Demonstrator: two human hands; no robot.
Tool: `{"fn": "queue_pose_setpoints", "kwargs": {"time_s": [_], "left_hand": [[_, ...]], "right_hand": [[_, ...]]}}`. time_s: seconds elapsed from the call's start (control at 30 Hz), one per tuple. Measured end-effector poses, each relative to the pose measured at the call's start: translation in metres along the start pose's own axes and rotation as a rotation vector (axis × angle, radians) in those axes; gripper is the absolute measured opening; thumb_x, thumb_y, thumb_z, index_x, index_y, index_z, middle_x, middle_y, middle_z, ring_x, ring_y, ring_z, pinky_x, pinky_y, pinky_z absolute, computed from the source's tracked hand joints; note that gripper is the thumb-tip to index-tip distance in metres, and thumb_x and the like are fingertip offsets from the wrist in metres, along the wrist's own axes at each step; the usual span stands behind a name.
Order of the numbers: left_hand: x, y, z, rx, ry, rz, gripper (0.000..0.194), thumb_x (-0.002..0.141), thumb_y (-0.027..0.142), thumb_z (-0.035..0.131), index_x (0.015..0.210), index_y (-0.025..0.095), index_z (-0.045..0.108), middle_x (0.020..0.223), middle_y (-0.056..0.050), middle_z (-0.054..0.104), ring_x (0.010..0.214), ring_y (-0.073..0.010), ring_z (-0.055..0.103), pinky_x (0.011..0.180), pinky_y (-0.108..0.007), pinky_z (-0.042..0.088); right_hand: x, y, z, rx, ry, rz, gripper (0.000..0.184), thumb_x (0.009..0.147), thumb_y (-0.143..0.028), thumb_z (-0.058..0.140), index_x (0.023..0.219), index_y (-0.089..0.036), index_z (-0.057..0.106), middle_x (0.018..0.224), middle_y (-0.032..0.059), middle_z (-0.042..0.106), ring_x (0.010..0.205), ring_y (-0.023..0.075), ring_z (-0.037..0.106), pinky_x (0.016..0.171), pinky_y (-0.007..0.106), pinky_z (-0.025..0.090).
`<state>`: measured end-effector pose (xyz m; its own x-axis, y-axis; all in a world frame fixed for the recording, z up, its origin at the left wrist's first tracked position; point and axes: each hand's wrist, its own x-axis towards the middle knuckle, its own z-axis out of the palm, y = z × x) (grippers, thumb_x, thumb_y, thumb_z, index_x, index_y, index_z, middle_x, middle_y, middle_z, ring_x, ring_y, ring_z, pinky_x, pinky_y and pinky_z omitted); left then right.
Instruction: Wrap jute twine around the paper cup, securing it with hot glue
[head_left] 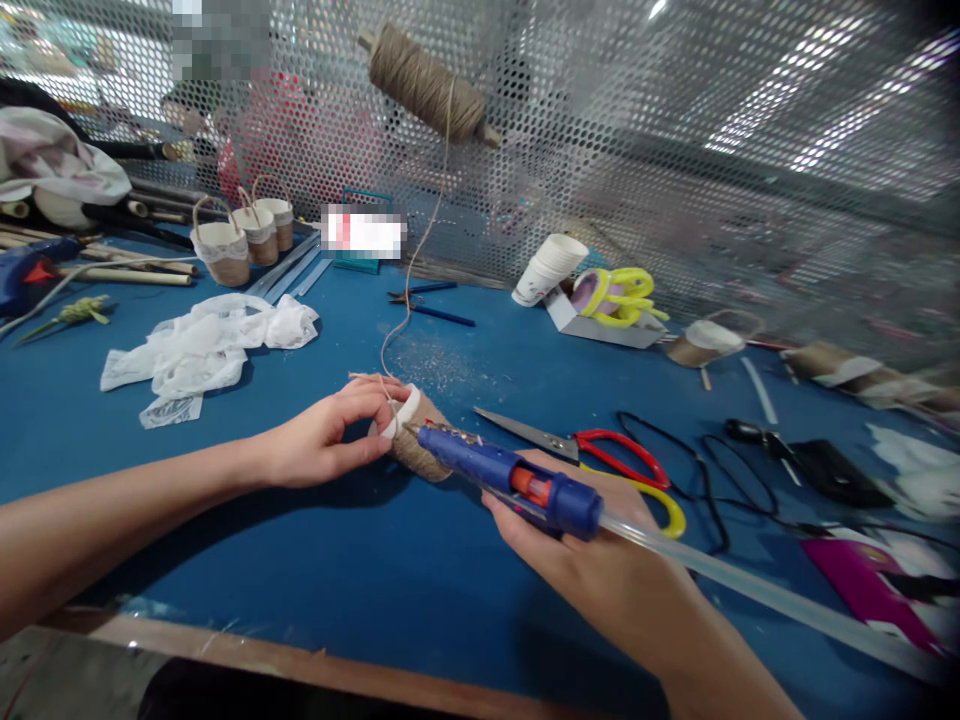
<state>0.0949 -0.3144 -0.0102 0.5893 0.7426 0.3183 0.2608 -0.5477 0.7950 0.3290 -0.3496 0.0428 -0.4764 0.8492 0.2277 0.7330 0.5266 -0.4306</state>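
My left hand is closed on the white rim of a small paper cup, which lies tilted and is wrapped in brown twine. In my right hand is a blue glue gun, with a long clear glue stick running out of its back. Its nozzle points at the cup near the rim; whether it touches I cannot tell. A strand of twine runs from the cup up to a spool hung on the mesh. Scissors with red and yellow handles lie beside my right hand.
White lace lies to the left, with several small twine-wrapped baskets behind it. Pliers rest mid-table. Stacked paper cups and a box with yellow-handled scissors stand at the back. Black cords lie right.
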Motion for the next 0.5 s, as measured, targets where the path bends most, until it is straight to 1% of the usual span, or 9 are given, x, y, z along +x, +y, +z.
{"fn": "queue_pose_setpoints", "kwargs": {"time_s": [0.07, 0.17, 0.37, 0.5], "left_hand": [[0.000, 0.000, 0.000, -0.004, -0.003, 0.002, 0.009, 0.084, 0.017, 0.044, 0.076, 0.016, 0.047, 0.110, -0.014, 0.055, 0.120, -0.0232, 0.040, 0.102, -0.044, 0.027], [0.001, 0.001, 0.000, -0.010, -0.003, 0.007, 0.010, 0.084, 0.017, 0.045, 0.074, 0.016, 0.046, 0.106, -0.012, 0.057, 0.121, -0.0228, 0.040, 0.102, -0.043, 0.028], [0.001, 0.000, -0.001, 0.014, -0.002, -0.002, 0.008, 0.084, 0.019, 0.046, 0.076, 0.017, 0.046, 0.118, -0.014, 0.053, 0.120, -0.0227, 0.040, 0.103, -0.045, 0.027], [0.000, 0.000, -0.001, 0.024, -0.011, 0.000, 0.006, 0.083, 0.018, 0.047, 0.077, 0.017, 0.046, 0.119, -0.015, 0.052, 0.122, -0.0236, 0.039, 0.103, -0.045, 0.027]], "right_hand": [[-0.001, 0.000, 0.000, -0.015, -0.012, -0.007, 0.016, 0.075, -0.015, 0.047, 0.070, -0.024, 0.059, 0.056, -0.0011, 0.058, 0.047, 0.0143, 0.054, 0.043, 0.025, 0.044], [-0.002, 0.001, 0.000, 0.006, -0.032, 0.012, 0.015, 0.075, -0.014, 0.048, 0.069, -0.024, 0.058, 0.057, -0.0019, 0.058, 0.047, 0.0137, 0.054, 0.043, 0.024, 0.044], [0.001, 0.005, 0.003, 0.083, 0.029, 0.085, 0.014, 0.076, -0.018, 0.051, 0.063, -0.024, 0.052, 0.052, -0.0020, 0.054, 0.046, 0.0150, 0.053, 0.041, 0.026, 0.043], [0.003, 0.010, 0.005, 0.063, 0.072, 0.085, 0.010, 0.075, -0.020, 0.055, 0.066, -0.024, 0.054, 0.056, -0.0012, 0.058, 0.055, 0.0173, 0.059, 0.045, 0.026, 0.046]]}}
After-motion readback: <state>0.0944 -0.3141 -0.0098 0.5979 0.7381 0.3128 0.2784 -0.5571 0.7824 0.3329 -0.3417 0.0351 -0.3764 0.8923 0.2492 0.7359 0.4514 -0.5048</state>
